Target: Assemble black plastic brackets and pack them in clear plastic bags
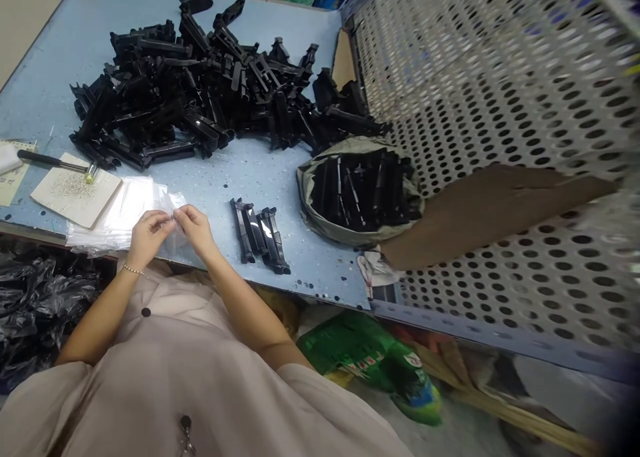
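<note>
My left hand [150,234] and my right hand [194,227] meet at the table's front edge, fingertips pinched on a clear plastic bag [176,242] that hangs between them. Beside and under my left hand lies a stack of clear plastic bags [115,214]. To the right of my right hand, a few black plastic parts [257,236] lie side by side on the blue table [210,177]. A large pile of black parts [200,90] covers the back of the table.
An open sack [310,214] full of black parts stands at the right, against a perforated metal panel [480,90] with brown cardboard [490,210]. At the left, a black-handled tool [55,160] rests on a speckled board [75,190]. Below are a green bag [355,344] and black plastic bags [40,310].
</note>
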`<state>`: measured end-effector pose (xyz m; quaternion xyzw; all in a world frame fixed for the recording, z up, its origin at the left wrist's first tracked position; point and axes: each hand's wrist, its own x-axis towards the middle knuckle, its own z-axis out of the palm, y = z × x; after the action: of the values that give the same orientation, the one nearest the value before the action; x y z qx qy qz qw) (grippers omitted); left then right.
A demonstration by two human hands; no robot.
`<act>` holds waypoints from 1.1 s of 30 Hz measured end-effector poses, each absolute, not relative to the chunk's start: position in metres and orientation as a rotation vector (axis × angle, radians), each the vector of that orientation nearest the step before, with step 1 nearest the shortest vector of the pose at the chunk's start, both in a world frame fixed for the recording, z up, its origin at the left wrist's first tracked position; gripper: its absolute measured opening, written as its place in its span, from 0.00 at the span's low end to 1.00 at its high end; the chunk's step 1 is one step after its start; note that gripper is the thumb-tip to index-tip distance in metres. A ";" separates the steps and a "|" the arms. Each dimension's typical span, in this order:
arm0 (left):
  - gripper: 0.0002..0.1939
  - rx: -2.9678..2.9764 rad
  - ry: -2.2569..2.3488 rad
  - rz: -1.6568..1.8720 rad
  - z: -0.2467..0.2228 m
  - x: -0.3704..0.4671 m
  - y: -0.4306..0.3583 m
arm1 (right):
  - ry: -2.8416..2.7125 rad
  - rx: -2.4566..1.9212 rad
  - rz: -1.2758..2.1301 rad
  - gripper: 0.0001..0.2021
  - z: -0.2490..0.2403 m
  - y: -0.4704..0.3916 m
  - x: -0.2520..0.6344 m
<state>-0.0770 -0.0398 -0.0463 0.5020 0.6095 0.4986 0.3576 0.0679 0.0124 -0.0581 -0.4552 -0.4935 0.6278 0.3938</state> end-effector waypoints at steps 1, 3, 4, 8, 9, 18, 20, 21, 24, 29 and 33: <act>0.14 1.148 1.540 1.315 -0.048 -0.075 -0.037 | -1.260 -1.153 1.594 0.23 -0.059 0.012 0.067; 0.15 0.875 1.453 1.351 -0.050 -0.073 -0.031 | -1.253 -1.147 1.615 0.23 -0.060 0.011 0.066; 0.16 0.778 1.404 1.354 -0.051 -0.073 -0.029 | -1.246 -1.147 1.627 0.23 -0.060 0.010 0.067; 0.15 0.669 1.324 1.368 -0.049 -0.076 -0.027 | -1.219 -1.170 1.626 0.24 -0.065 0.008 0.065; 0.14 0.677 1.336 1.381 -0.049 -0.077 -0.027 | -1.213 -1.176 1.618 0.24 -0.066 0.008 0.064; 0.05 1.614 1.716 1.294 -0.047 -0.098 -0.037 | -1.788 -1.591 0.987 0.15 -0.035 0.000 0.147; 0.10 1.704 1.765 1.172 -0.051 -0.100 -0.037 | -1.907 -1.954 0.656 0.13 -0.024 -0.009 0.180; 0.11 1.675 1.782 1.134 -0.055 -0.100 -0.036 | -1.975 -2.089 0.554 0.13 -0.022 -0.013 0.193; 0.15 1.505 1.783 1.068 -0.066 -0.095 -0.030 | -2.123 -2.240 0.513 0.18 -0.023 -0.021 0.213; 0.16 1.477 1.696 1.091 -0.067 -0.081 -0.022 | -1.710 -1.858 1.237 0.22 -0.025 -0.021 0.212; 0.17 1.645 1.591 1.172 -0.059 -0.070 -0.017 | -1.026 -1.119 2.148 0.21 -0.019 -0.038 0.198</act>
<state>-0.0697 -0.0170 -0.0589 0.6138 0.5939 0.4375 0.2813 0.1977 -0.0385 -0.0188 -0.4115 -0.3775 0.7900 0.2529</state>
